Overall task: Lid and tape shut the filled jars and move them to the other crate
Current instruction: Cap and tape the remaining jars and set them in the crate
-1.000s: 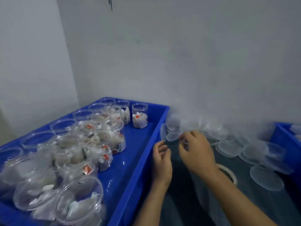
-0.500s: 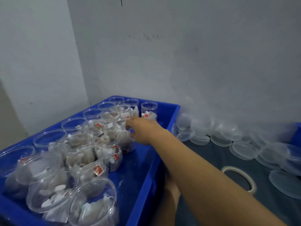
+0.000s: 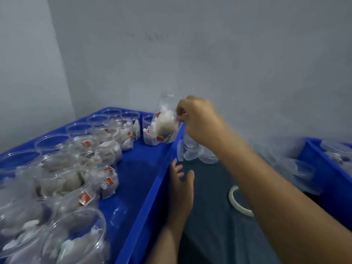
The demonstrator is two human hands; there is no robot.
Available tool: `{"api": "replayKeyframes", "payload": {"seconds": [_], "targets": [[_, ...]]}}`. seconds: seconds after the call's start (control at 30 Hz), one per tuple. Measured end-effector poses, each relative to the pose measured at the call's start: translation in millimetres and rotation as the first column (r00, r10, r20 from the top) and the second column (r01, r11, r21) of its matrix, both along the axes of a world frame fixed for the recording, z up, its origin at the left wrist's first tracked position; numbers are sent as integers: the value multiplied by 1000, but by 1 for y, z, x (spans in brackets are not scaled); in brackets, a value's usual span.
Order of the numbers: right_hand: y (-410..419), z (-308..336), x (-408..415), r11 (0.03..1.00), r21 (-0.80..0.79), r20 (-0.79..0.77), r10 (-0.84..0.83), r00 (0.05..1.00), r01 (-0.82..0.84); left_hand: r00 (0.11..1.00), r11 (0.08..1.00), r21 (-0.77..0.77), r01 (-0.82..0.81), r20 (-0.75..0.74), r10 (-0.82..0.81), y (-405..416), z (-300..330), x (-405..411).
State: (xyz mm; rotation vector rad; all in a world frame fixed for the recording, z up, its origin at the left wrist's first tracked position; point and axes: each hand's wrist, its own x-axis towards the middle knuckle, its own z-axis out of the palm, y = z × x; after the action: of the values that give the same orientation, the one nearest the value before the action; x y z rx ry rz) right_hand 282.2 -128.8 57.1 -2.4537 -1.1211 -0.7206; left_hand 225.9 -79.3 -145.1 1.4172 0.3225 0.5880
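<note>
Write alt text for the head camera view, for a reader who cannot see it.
A person's right hand lifts a clear filled jar with no lid above the right rim of a blue crate that holds many open filled jars. The left hand waits open beside that rim, above a dark table with loose clear lids and a tape roll.

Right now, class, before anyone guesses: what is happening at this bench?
A person's right hand grips a clear filled jar, with no lid on it, raised above the far corner of the left blue crate, which holds many more open filled jars. The left hand waits open beside the crate's rim. Loose lids and a tape roll lie on the dark table between the two crates.
</note>
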Motion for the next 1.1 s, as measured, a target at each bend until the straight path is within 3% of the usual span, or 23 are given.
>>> {"api": "replayKeyframes", "payload": {"seconds": [0.1, 0.2, 0.33, 0.4, 0.47, 0.67, 0.8, 0.9, 1.0, 1.07, 1.1], "targets": [[-45, 0, -1, 996, 72, 49, -64, 997, 61, 999, 998, 60, 31, 7, -32, -4, 5, -5], [-80, -18, -11, 990, 22, 2, -141, 990, 141, 999, 989, 136, 50, 10, -52, -9, 3, -7], [-105, -56, -32, 989, -49, -87, -143, 986, 139, 994, 933, 361, 9, 101, -49, -22, 0, -4], [-110, -75, -41, 991, -43, -101, -130, 986, 126, 985, 935, 352, 44, 141, -99, -29, -5, 0], [-112, -91, -47, 995, 7, -140, -97, 985, 99, 983, 951, 305, 50, 154, -101, -31, -7, 3], [-128, -127, -56, 963, 270, -144, 24, 989, 16, 997, 898, 439, -8, 75, -27, -29, -11, -4], [-169, -151, -51, 907, 376, -218, -110, 970, 188, 997, 878, 479, 18, 56, -51, -34, -6, -10], [-212, -173, -42, 838, 259, -266, -417, 869, 481, 995, 868, 495, 39, 58, -78, -36, -6, -12], [-241, -187, -35, 663, 92, -329, -684, 651, 743, 994, 855, 514, 67, 42, -103, -38, -7, -13], [-248, -192, -33, 561, -2, -419, -752, 508, 828, 993, 840, 536, 85, 28, -118, -39, -8, -14], [-249, -194, -33, 548, -21, -448, -753, 482, 836, 992, 832, 548, 91, 26, -126, -39, -9, -14]]}}
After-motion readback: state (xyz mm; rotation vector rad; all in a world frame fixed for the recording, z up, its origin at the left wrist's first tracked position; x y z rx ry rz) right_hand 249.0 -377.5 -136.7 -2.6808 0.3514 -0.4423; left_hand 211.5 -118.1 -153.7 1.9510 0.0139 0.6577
